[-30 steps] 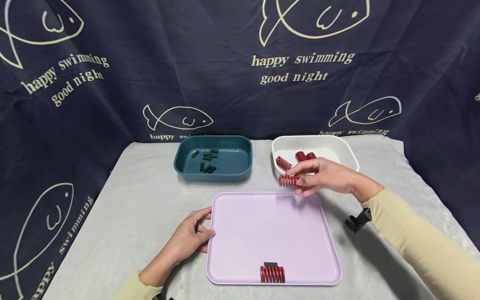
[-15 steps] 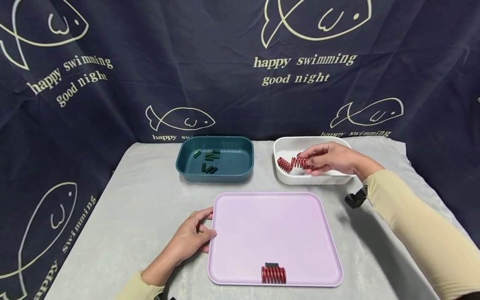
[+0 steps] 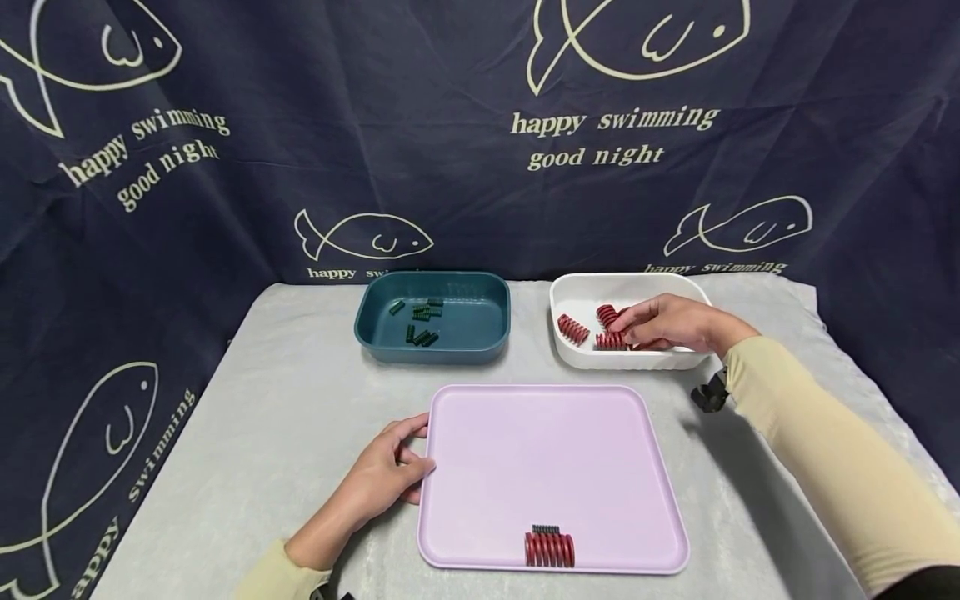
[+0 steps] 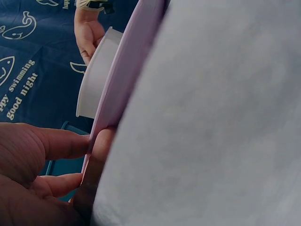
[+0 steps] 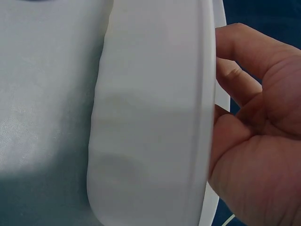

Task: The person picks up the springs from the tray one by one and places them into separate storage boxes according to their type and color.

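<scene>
My left hand [image 3: 382,467] grips the left rim of the lilac tray [image 3: 555,450], and the left wrist view shows the fingers [image 4: 66,143] on both sides of its edge. Along the tray's near rim lie a large red coil spring [image 3: 550,550] and a small dark spring [image 3: 546,529] just behind it. My right hand [image 3: 671,323] reaches into the white bin [image 3: 637,360], fingertips at the end of a red spring [image 3: 611,342] low near the front wall. Other red springs [image 3: 573,329] lie around it. In the right wrist view the bin's wall hides the fingertips.
A teal bin [image 3: 435,354] with several small dark green springs [image 3: 423,312] stands to the left of the white bin. Both stand on a grey cloth [image 3: 285,400], behind the tray. A dark blue printed curtain [image 3: 450,125] hangs at the back and sides.
My right hand has carried a red spring from in front of the white bin back over its rim and down inside. The left hand stays on the tray.
</scene>
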A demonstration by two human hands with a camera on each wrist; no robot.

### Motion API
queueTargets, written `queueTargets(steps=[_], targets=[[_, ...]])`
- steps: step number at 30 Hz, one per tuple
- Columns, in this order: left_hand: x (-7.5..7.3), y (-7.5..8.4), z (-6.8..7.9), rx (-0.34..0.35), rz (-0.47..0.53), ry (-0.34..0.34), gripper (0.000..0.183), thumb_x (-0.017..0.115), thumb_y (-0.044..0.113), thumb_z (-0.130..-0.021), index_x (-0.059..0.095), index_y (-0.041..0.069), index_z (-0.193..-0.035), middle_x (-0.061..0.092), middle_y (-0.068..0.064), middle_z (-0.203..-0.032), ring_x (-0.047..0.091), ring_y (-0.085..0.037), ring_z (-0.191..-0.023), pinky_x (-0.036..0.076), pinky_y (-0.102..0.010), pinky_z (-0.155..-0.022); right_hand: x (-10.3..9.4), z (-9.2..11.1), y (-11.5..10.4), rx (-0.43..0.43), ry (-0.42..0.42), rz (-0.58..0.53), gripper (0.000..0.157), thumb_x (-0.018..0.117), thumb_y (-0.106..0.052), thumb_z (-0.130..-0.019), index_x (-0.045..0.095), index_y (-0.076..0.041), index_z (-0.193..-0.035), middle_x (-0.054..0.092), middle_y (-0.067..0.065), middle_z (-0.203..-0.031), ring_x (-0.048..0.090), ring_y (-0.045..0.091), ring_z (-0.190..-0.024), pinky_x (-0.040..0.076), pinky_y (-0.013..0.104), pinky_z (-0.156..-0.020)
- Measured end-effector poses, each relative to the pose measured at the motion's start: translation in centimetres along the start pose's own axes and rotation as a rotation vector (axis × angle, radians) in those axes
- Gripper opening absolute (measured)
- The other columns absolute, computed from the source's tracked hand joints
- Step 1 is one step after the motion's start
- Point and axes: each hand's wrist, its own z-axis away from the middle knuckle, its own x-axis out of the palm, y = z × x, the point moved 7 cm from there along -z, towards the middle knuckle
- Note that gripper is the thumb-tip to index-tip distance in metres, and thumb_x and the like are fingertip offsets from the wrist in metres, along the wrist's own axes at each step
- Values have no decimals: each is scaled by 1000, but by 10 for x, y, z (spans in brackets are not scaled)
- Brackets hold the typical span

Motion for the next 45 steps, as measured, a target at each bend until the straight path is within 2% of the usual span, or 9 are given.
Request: queueTargets(steps=[3,12,20,26,31,35,37,41,45], targets=[[0,0,0,6,-11,3,64,73,-6,-91,51,4,-150,51,-12,-136,65,-23,-69,61,-40,-52,0,0,-1,-12,24,45,42,72,-7,-95,63,6,-134,66,-1,-90,54,7,-66,46,21,-56],[0,2,-1,15,-7,2,63,72,-6,-91,51,4,-149,51,-14,-135,66,-22,-68,60,-40,-52,1,0,-6,-55,79,149,38,71,-6,-93,67,6,-128,65,0,-86,53,9,-66,45,23,-55],[-1,3,-2,20,-11,-1,63,72,-5,-91,51,3,-149,51,-15,-134,65,-23,-64,60,-40,-52,-4,7,-7,-74,109,210,38,72,-9,-94,68,3,-129,66,11,-118,58,11,-82,52,26,-67],[-1,3,-2,14,-11,-1,63,72,-5,-91,51,3,-150,51,-14,-134,65,-23,-64,61,-40,-52,-9,15,-6,-107,138,181,38,73,-12,-95,68,1,-131,67,14,-127,63,9,-93,56,27,-77],[0,1,-2,11,-10,3,63,72,-5,-91,52,4,-149,51,-13,-135,66,-23,-67,61,-40,-52,-10,36,-8,-193,197,76,38,73,-12,-97,67,3,-131,67,10,-130,66,6,-104,59,29,-87],[0,1,-2,10,-4,2,63,73,-5,-91,52,5,-150,51,-13,-136,66,-23,-71,61,-41,-52,-8,57,-7,-300,218,-69,34,69,-8,-100,65,4,-132,69,2,-127,68,8,-108,58,31,-92],[0,1,-2,10,-6,1,63,73,-5,-91,51,4,-150,51,-14,-137,66,-24,-71,61,-41,-52,-5,67,-7,-377,182,-181,31,63,-4,-103,64,4,-133,68,2,-128,69,11,-110,56,31,-95],[0,0,-2,3,-15,-1,64,72,-5,-91,51,4,-150,51,-13,-137,66,-23,-70,61,-40,-53,8,84,-6,-481,15,-380,35,47,7,-106,59,5,-139,65,6,-134,68,20,-116,56,35,-97],[0,0,-1,-3,-19,-6,64,72,-5,-92,50,4,-151,51,-14,-137,66,-23,-70,61,-39,-54,30,94,-4,-464,-104,-374,41,44,9,-106,54,2,-145,61,6,-141,67,22,-117,58,37,-94]])
